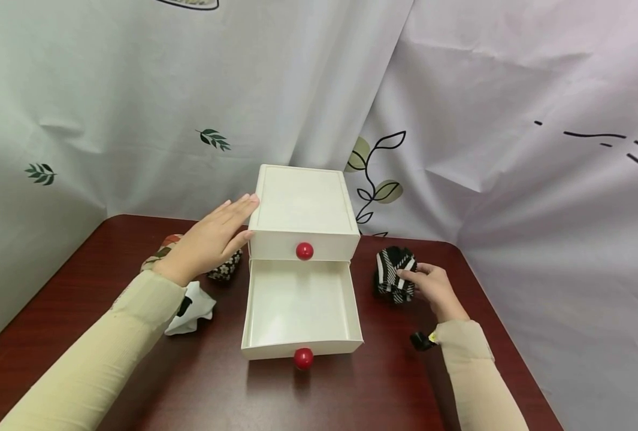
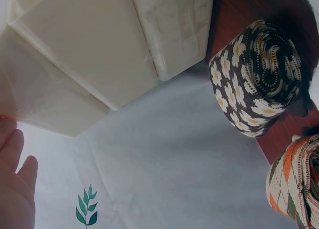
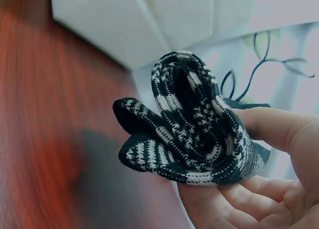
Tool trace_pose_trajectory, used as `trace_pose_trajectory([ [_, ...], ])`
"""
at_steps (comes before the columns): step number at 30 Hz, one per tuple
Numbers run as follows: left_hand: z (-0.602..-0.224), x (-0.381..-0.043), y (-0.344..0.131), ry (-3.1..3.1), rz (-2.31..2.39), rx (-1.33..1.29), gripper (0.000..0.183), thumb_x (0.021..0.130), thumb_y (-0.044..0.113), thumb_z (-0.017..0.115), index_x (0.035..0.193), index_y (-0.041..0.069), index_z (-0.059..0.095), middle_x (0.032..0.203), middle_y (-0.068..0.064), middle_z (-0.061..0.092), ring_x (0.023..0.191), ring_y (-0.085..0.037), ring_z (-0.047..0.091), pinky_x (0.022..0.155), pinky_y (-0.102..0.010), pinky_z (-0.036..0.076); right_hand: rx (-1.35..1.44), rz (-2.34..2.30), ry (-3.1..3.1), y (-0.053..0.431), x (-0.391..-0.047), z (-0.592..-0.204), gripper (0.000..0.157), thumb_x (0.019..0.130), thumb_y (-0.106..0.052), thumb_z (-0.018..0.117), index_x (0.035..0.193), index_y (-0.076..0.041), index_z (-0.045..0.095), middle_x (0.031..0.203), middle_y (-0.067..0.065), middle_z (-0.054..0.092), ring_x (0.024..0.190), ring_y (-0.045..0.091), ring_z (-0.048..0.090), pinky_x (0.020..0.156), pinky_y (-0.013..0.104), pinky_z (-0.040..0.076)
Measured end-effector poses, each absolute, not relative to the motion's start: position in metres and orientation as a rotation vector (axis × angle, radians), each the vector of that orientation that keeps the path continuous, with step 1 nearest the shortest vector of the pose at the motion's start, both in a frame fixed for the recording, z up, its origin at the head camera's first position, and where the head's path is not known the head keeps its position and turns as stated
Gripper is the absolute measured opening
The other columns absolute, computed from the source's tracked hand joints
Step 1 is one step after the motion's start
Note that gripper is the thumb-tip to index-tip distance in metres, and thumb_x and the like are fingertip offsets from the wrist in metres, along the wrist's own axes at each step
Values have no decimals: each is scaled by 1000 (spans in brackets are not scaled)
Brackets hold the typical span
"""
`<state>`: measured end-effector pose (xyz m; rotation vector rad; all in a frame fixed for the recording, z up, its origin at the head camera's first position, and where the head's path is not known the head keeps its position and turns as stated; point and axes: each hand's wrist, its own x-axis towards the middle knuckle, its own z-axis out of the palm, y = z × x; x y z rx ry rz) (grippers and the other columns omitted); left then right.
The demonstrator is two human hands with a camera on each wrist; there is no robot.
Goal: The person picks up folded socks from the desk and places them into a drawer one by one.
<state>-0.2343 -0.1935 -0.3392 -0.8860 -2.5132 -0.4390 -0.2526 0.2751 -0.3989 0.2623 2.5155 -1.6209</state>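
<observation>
My right hand (image 1: 433, 287) pinches a rolled black-and-white patterned sock (image 1: 395, 274) between thumb and fingers, to the right of the white drawer box. In the right wrist view the coiled layers of the sock (image 3: 194, 124) face the camera. With fingers straight, my left hand (image 1: 208, 239) rests against the upper left side of the box (image 1: 305, 200). The upper drawer (image 1: 275, 246) is closed and has a red knob (image 1: 305, 251). Below it, the lower drawer (image 1: 299, 305) is pulled out, with nothing inside, and its red knob (image 1: 304, 358) faces me.
Left of the box lie a rolled black daisy-patterned sock (image 2: 259, 77), a rolled orange, green and cream sock (image 2: 294, 181) and a white cloth item with a black patch (image 1: 191, 311). They stand on a dark red table (image 1: 205, 383) backed by a printed white curtain (image 1: 189, 90).
</observation>
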Motion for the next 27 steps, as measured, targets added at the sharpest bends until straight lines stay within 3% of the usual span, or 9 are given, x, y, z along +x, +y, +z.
trace_pose_trajectory([
  [4, -340, -235, -194, -2511, -442, -888, 60, 107, 25, 53, 157, -1, 33, 160, -18, 36, 149, -33, 32, 125, -46, 20, 226, -1725, 2484, 268, -245, -388, 58, 93, -26, 73, 137, 7, 52, 111, 7, 63, 83, 8, 65, 81, 31, 59],
  [7, -340, -235, -194, -2506, -443, -890, 60, 107, 26, 53, 157, -1, 33, 160, -18, 36, 149, -33, 32, 125, -46, 20, 189, -1804, 2442, 262, -238, -379, 52, 95, -22, 71, 134, 7, 53, 98, -1, 64, 77, 5, 65, 74, 27, 59],
  [12, -340, -235, -194, -2503, -444, -892, 60, 107, 25, 53, 157, 0, 33, 160, -18, 36, 149, -33, 32, 124, -48, 22, 132, -1895, 2388, 253, -224, -364, 49, 96, -18, 67, 134, 8, 50, 93, -7, 66, 79, 5, 66, 70, 26, 59],
  [17, -341, -236, -194, -2508, -443, -890, 60, 107, 26, 53, 157, 0, 32, 161, -18, 36, 149, -33, 32, 123, -49, 23, 67, -2032, 2283, 244, -210, -353, 35, 96, -11, 66, 124, 6, 54, 89, -5, 70, 77, 9, 69, 68, 28, 60],
  [27, -340, -235, -194, -2502, -447, -893, 60, 107, 26, 52, 157, 0, 32, 160, -18, 36, 149, -33, 32, 125, -46, 20, -195, -2169, 2142, 226, -176, -327, 19, 95, -1, 64, 113, -3, 61, 97, 0, 74, 85, 11, 71, 69, 27, 60],
])
